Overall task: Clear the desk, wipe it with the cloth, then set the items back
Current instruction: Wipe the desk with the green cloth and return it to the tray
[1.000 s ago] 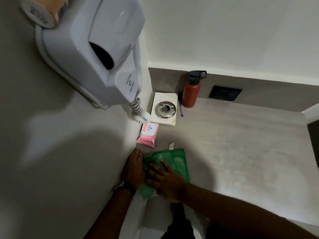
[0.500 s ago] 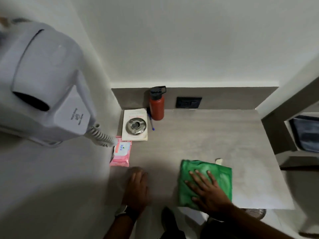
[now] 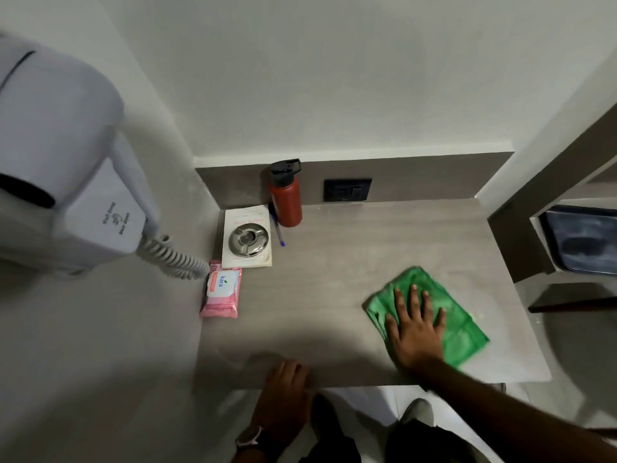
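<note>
Though pressed flat, rumpled green cloth [image 3: 463,324]

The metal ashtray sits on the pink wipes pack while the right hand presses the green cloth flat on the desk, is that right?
Not quite. In the head view the metal ashtray sits on the book, not on the pink wipes pack, which lies nearer the person. The right hand does press the green cloth flat on the desk.

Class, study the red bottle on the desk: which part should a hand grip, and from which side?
Probably grip the bottle round its red body, below the black cap, from the front right: it stands upright, the wall is close behind, and the pen and book lie to its left.
</note>
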